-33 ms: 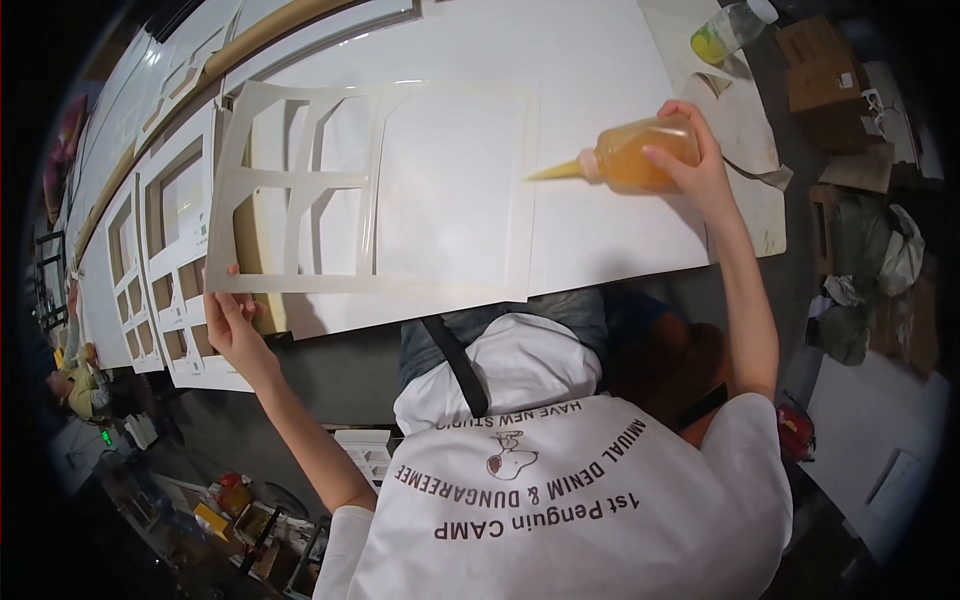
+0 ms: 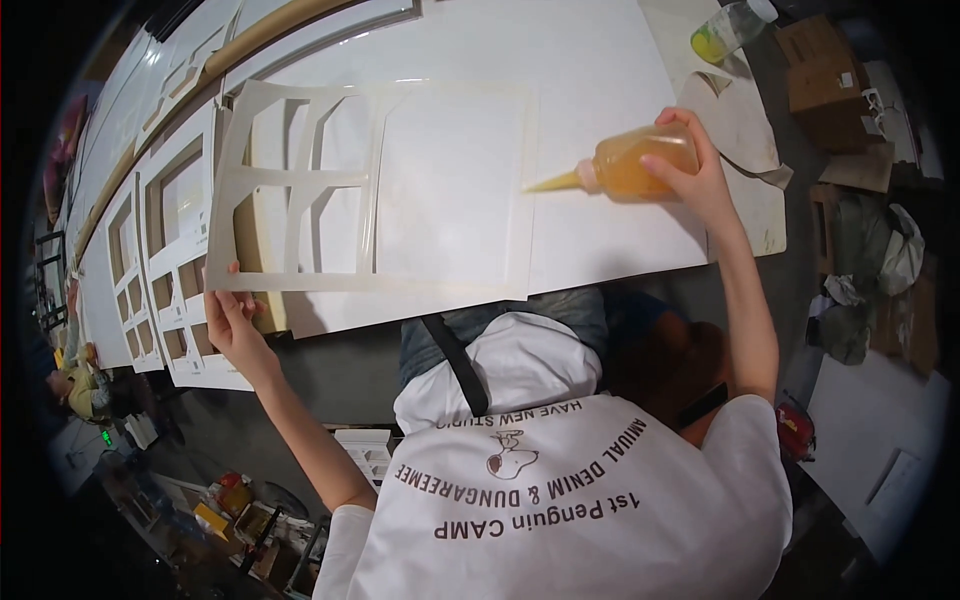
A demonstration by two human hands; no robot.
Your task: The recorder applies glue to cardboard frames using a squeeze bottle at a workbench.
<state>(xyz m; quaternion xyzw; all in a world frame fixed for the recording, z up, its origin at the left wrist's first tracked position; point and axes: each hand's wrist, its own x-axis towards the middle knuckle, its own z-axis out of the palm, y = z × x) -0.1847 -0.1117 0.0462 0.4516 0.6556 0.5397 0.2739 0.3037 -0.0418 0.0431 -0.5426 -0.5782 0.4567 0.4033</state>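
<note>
Glue, amber in colour, filled the squeeze bottle [image 2: 640, 160] that the right hand [image 2: 700, 180] had its fingers wrapped closed around, above the white table [image 2: 600, 60]; the bottle lay almost level, its pointed nozzle aimed left and its tip just at the right edge of the cut-out frame sheet [image 2: 400, 190]. That pale sheet lay flat on the table, with open window-like cut-outs in its left half and a plain panel on its right. The left hand [image 2: 232, 325] pinched the sheet's lower left corner, thumb on top and fingers curled beneath. More cut frame pieces [image 2: 160, 260] lay to the left, and a clear bottle [image 2: 730, 25] with yellowish contents lay at the far right.
</note>
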